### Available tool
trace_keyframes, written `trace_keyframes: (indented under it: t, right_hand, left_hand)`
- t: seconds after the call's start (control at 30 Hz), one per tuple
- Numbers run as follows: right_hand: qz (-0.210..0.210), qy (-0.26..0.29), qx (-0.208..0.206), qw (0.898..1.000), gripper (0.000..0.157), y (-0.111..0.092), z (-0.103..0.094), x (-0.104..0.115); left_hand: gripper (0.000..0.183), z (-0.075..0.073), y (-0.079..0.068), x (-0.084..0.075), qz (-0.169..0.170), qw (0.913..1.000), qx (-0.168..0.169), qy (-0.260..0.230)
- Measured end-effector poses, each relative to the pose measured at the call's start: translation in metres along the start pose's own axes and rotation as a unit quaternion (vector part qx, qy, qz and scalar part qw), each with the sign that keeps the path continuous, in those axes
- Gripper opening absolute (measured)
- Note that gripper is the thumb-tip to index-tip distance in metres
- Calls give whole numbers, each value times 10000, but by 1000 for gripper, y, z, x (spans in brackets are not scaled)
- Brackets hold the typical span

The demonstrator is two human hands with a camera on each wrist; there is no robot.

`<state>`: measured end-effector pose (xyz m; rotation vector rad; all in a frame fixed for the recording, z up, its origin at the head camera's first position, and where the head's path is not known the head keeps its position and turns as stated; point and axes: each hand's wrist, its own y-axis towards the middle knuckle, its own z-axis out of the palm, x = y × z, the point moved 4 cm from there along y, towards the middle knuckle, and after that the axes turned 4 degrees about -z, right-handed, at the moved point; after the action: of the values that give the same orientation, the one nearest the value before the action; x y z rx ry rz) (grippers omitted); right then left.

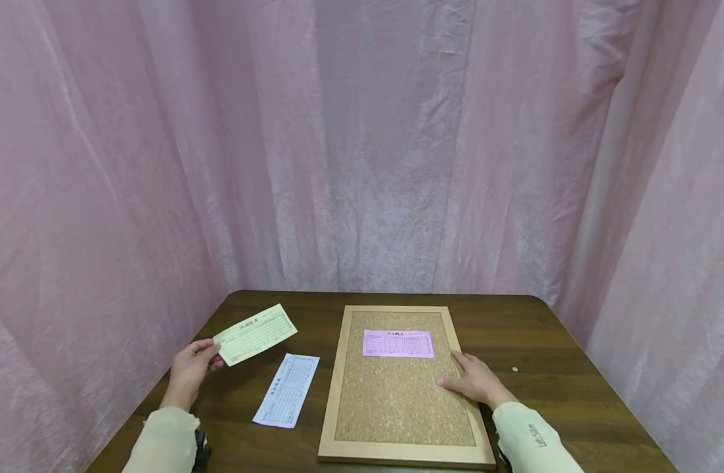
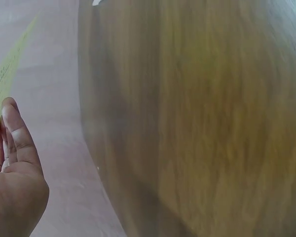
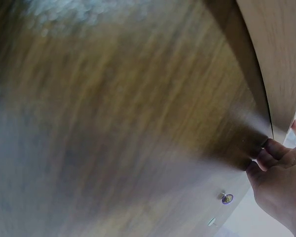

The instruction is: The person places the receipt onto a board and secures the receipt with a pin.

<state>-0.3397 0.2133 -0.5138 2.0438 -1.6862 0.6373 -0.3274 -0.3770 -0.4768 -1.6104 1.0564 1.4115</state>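
Note:
My left hand (image 1: pixel 192 368) pinches the near corner of a pale yellow printed form slip (image 1: pixel 255 334), holding it over the table's left side; the same slip (image 2: pixel 7 74) shows edge-on in the left wrist view. A light-blue form slip (image 1: pixel 287 390) lies on the table between that hand and a wood-framed cork board (image 1: pixel 406 407). Across the board's upper part lies a pink-purple slip (image 1: pixel 397 345), with a small dark spot at its top edge. My right hand (image 1: pixel 475 381) holds the board's right edge, thumb over the frame and fingers along its outer side.
A brown wooden table (image 1: pixel 551 407) carries everything. Right of the board lies a small pale thing (image 1: pixel 515 369); the right wrist view shows a thumbtack (image 3: pixel 227 198) and another small piece (image 3: pixel 212 221) there. Pink curtains (image 1: pixel 385 164) hang behind and at both sides.

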Motion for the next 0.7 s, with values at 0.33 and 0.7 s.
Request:
trace_keyframes:
  t: [0.33, 0.7]
  right_hand:
    - [-1, 24, -4, 10000, 93, 1, 0, 1]
    - [-37, 52, 32, 10000, 91, 0, -2, 2]
  left_hand:
    - [35, 30, 2, -7, 4, 9998, 193, -65]
    - [34, 63, -1, -14, 14, 9990, 453, -59]
